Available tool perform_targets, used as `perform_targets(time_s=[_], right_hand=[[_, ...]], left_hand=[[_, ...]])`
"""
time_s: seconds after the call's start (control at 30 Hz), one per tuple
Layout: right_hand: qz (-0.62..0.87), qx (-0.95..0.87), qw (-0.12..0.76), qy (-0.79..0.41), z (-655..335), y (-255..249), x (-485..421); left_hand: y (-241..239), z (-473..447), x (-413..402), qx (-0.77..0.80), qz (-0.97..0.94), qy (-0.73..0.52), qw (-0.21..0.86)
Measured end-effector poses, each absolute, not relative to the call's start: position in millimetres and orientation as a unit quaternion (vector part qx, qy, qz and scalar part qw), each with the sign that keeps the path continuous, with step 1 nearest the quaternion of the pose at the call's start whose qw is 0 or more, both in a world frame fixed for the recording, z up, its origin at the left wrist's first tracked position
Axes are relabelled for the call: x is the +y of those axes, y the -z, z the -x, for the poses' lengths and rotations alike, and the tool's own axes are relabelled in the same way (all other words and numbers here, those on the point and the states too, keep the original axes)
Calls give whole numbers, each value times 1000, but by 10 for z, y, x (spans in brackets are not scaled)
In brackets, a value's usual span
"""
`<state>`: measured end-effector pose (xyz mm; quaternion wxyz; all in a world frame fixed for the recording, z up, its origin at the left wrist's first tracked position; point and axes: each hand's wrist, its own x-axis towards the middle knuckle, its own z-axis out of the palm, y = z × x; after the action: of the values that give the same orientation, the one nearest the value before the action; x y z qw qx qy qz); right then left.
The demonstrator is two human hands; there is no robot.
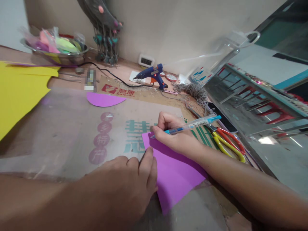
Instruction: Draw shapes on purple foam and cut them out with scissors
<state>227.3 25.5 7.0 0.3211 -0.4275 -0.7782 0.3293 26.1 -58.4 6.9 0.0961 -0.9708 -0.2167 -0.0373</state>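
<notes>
My right hand point(172, 130) grips a clear pen point(190, 125) with light blue ends, its tip at the upper left corner of a purple sheet of paper point(179, 183). Pressed on the sheet's left edge is my left hand point(130, 179), fingers bent and close together; whether anything is under them is hidden. A second purple piece, cut in a curve point(106, 99), lies apart, farther back on the printed plastic-covered board point(79, 128).
Yellow paper point(21, 93) lies at left, before a metal bowl point(62, 57) of wrapped coloured material. Behind stand a blue glue gun point(151, 75) and a clear bottle point(211, 61). Grey cord point(194, 93), scissors with red and yellow handles point(228, 144) and a phone point(222, 117) sit at right.
</notes>
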Motion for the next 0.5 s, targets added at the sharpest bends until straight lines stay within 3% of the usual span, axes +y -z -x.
perform_targets(time_s=[0.5], right_hand=[[442, -777, 305, -328, -2265, -40, 253]], left_hand=[[-120, -276, -571, -216, 972, 8, 87]])
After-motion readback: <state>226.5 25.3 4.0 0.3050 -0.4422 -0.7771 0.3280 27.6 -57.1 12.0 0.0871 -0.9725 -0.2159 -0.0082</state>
